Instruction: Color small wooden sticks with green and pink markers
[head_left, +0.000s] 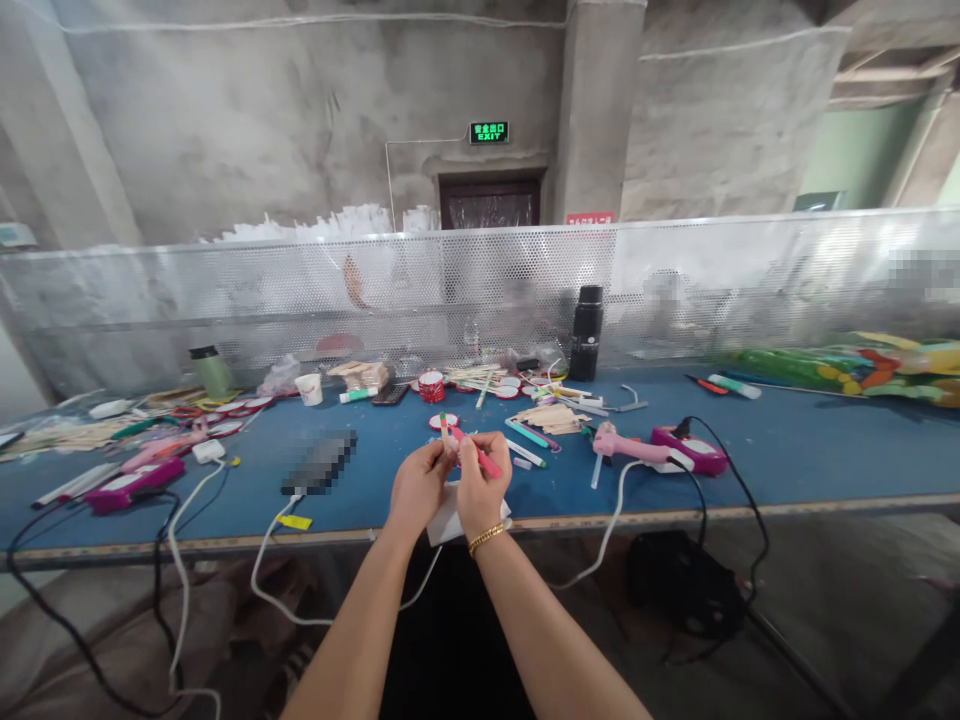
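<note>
My left hand [418, 488] is closed on a thin wooden craft stick [444, 432] that stands nearly upright, its top end coloured green. Pinched in my right hand [482, 482], a pinkish-red marker [490, 465] slants across, its front end close to the stick; whether the tip touches it I cannot tell. Both hands meet above the table's front edge. Below them lies a white sheet [448, 525], partly covered. Just beyond the hands are a round white piece with a red rim [444, 422], a turquoise marker [527, 433] and a white marker with a green end [526, 455].
A pink glue gun [634, 447] with a cable lies at right, near a pile of wooden sticks [551, 418]. A phone [320, 462] lies left. Behind stand a black thermos [586, 335], a paper cup [308, 389] and a perforated metal screen [300, 290].
</note>
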